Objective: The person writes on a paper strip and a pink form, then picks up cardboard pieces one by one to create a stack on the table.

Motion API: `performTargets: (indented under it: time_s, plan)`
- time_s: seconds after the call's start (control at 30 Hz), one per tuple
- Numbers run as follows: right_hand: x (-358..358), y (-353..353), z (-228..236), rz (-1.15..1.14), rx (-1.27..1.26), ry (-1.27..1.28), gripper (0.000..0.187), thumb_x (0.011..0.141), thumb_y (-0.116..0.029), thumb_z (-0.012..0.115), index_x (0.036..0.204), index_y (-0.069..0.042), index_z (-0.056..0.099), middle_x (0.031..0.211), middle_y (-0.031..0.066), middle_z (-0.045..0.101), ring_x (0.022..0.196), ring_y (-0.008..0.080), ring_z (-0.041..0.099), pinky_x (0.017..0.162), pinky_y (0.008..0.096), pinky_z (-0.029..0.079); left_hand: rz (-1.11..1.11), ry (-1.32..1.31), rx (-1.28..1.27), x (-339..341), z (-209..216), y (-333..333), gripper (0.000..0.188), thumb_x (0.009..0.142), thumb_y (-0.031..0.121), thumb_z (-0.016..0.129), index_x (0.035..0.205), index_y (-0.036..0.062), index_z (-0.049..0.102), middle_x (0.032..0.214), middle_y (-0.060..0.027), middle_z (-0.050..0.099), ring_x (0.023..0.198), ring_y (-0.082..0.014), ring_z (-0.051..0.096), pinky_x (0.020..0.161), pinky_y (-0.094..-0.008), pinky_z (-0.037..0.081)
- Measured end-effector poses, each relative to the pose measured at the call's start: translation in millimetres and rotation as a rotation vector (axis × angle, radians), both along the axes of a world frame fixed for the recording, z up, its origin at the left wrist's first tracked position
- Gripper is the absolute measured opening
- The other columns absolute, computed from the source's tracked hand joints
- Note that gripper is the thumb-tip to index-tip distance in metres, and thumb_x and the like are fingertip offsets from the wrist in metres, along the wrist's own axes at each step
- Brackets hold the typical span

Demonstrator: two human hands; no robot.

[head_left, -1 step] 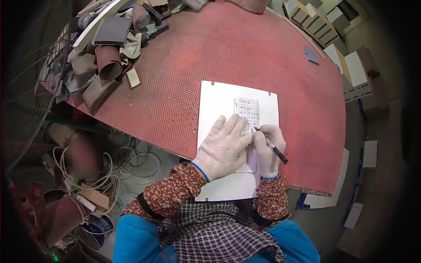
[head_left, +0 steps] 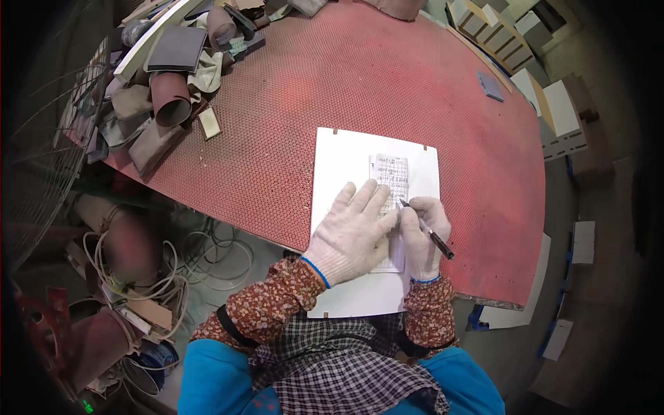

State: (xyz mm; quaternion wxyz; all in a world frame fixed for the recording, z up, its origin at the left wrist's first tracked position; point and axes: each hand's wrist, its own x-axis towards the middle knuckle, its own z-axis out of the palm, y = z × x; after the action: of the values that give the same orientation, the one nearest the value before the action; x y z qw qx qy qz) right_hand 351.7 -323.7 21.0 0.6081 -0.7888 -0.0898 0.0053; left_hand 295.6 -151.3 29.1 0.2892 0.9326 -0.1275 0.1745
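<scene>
A white panel (head_left: 346,149) with small brown notches at its edges lies on the red table. On it rests a narrow notepad (head_left: 391,168) with a ruled grid and handwriting. My left hand (head_left: 355,232), in a white knit glove, lies flat across the notepad's left part and the panel, fingers stretched and slightly apart. That hand hides the notepad's lower left. My right hand (head_left: 423,235), gloved alike, grips a black pen (head_left: 438,242) whose tip meets the page just right of my left fingers.
The red textured table (head_left: 277,138) spreads around the panel. Sanding blocks and abrasive rolls (head_left: 171,97) are heaped at its far left. A grey pad (head_left: 490,86) lies far right. White panels (head_left: 557,107) are stacked beyond the right edge; coiled hoses (head_left: 173,270) hang lower left.
</scene>
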Motion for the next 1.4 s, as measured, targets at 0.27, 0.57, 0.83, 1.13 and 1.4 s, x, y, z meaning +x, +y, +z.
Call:
performTargets:
  time_s: [0.27,0.57,0.83,1.13,1.4]
  plan:
    - [0,0,-2,0.011,-0.044,-0.028,0.018,0.096,-0.007,0.065,0.107,0.007,0.063,0.086,0.0113,0.071,0.073,0.0120,0.067,0.065,0.0273,0.056,-0.017,0.034,0.005,1,2,2,0.043,0.086,0.021,0.067,0.126,0.0053,0.066,0.144,-0.0219,0.058,0.140,-0.0409,0.051,0.118,-0.0594,0.038]
    - [1,1,-1,0.026,-0.170,-0.136,0.015,0.098,-0.010,0.066,0.101,0.005,0.064,0.080,0.0109,0.071,0.068,0.0124,0.068,0.060,0.0284,0.056,-0.023,0.050,0.006,1,1,2,0.044,0.085,0.021,0.067,0.126,0.0048,0.066,0.144,-0.0217,0.058,0.140,-0.0405,0.050,0.119,-0.0579,0.036]
    - [2,-3,-10,0.016,-0.190,-0.151,0.018,0.098,-0.012,0.069,0.103,0.005,0.064,0.082,0.0118,0.073,0.071,0.0123,0.069,0.064,0.0284,0.058,-0.028,0.032,-0.009,1,1,3,0.045,0.085,0.021,0.067,0.126,0.0034,0.065,0.143,-0.0218,0.058,0.139,-0.0400,0.051,0.118,-0.0574,0.036]
    - [1,0,-3,0.022,-0.213,-0.162,0.017,0.099,-0.012,0.068,0.103,0.005,0.064,0.080,0.0105,0.072,0.069,0.0119,0.068,0.063,0.0283,0.057,-0.027,0.054,-0.007,1,-2,2,0.048,0.086,0.022,0.067,0.130,0.0028,0.064,0.146,-0.0222,0.057,0.141,-0.0396,0.050,0.119,-0.0586,0.036]
    - [1,-1,-7,0.030,-0.222,-0.187,0.016,0.099,-0.012,0.068,0.103,0.004,0.065,0.081,0.0103,0.073,0.071,0.0121,0.069,0.065,0.0286,0.058,-0.035,0.070,-0.004,1,1,3,0.048,0.087,0.021,0.066,0.130,0.0010,0.064,0.146,-0.0230,0.056,0.142,-0.0401,0.049,0.119,-0.0587,0.035]
